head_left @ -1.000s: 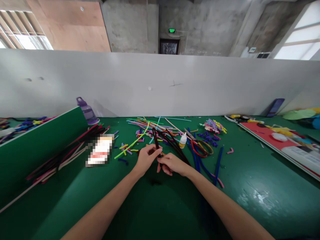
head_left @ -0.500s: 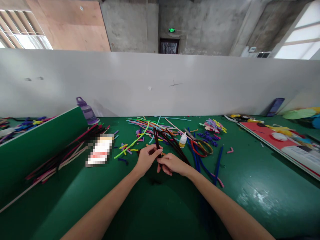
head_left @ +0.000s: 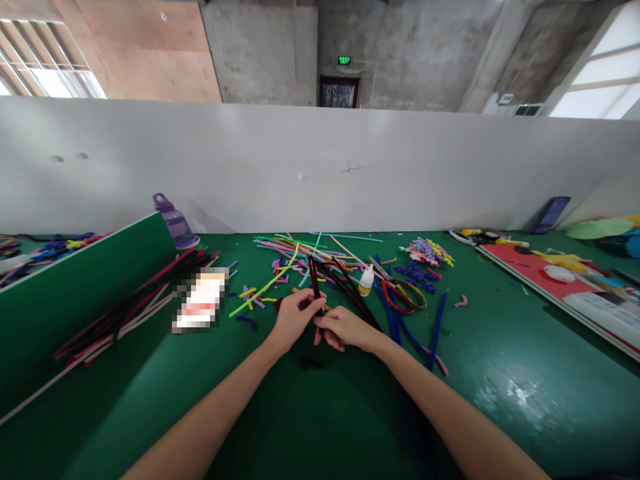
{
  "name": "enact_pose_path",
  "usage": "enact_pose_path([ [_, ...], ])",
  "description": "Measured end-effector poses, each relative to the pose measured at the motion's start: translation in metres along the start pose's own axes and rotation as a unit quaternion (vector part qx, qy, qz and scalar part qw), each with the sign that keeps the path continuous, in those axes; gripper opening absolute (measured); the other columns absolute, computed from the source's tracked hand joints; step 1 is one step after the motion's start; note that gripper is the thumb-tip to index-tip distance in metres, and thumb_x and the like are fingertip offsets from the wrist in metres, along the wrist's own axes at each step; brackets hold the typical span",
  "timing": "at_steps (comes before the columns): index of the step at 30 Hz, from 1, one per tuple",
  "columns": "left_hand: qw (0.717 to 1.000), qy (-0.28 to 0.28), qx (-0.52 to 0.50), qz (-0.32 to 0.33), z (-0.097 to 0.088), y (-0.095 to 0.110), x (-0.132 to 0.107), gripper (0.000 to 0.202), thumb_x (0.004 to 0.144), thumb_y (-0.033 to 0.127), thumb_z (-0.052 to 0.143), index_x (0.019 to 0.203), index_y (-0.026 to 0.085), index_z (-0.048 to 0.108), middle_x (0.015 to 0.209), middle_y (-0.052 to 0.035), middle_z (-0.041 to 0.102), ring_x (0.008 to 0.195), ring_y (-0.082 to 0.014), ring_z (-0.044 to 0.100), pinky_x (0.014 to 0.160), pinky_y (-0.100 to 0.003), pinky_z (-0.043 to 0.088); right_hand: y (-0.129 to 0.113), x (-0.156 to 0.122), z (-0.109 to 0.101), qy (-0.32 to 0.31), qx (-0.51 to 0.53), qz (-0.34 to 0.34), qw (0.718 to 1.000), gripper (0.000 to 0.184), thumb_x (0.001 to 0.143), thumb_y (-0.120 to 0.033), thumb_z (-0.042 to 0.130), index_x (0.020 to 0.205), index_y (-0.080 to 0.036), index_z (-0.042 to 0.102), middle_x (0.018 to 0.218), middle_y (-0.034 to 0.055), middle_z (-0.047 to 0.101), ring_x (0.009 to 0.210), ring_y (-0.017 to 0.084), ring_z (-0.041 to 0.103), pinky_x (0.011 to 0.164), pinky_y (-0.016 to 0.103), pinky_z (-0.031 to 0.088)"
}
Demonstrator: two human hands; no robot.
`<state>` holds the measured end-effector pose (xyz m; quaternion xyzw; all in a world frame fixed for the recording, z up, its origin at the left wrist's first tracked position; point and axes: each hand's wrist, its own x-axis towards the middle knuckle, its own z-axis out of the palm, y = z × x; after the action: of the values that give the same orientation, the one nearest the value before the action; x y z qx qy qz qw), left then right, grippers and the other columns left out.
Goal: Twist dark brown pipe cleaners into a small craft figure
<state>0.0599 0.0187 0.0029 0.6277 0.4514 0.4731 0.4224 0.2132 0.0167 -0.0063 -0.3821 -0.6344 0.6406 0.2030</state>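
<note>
Dark brown pipe cleaners (head_left: 314,275) stand up between the thumb and fingers of my left hand (head_left: 296,319), which is closed on them. My right hand (head_left: 345,328) is pinched at their lower end, close against the left fingertips. What lies inside the right fingers is mostly hidden. More dark pipe cleaners (head_left: 353,293) lie on the table just behind my right hand. A small white glue bottle (head_left: 367,281) with a yellow label stands behind that hand. Scissors (head_left: 400,295) with red and yellow handles rest to its right.
Loose coloured pipe cleaners (head_left: 285,248) spread behind my hands. Blue pipe cleaners (head_left: 438,327) lie at the right, near a pastel pile (head_left: 429,253). A green board (head_left: 100,287), purple bottle (head_left: 175,223) and blurred-out bright object (head_left: 201,300) are at left; a red-and-white board (head_left: 530,270) is at right.
</note>
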Motion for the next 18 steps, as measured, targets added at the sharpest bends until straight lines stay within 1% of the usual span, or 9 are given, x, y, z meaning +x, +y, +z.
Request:
enact_pose_path([
  [10,1.0,-0.002,0.0,-0.002,0.0007,0.003,-0.0003,0.018,0.075,0.033,0.063,0.081,0.017,0.069,0.064,0.0005,0.062,0.06,-0.0147,0.056,0.056,-0.021,0.043,0.001,0.0009,0.0003,0.002,-0.006,0.007,1.0,0.038,0.088,-0.033,0.042,0.066,-0.011,0.064,0.038,-0.0044,0.046,0.032,0.006,0.038,0.037,0.018,0.033],
  [18,1.0,-0.002,0.002,0.001,0.0011,0.0004,-0.0005,0.019,0.075,0.033,0.062,0.082,0.017,0.069,0.064,0.0008,0.062,0.058,-0.014,0.055,0.055,-0.021,0.042,-0.0009,-0.0008,0.0003,0.0,-0.012,0.005,1.0,0.038,0.088,-0.032,0.042,0.066,-0.011,0.064,0.039,-0.0043,0.047,0.032,0.006,0.039,0.037,0.017,0.031],
])
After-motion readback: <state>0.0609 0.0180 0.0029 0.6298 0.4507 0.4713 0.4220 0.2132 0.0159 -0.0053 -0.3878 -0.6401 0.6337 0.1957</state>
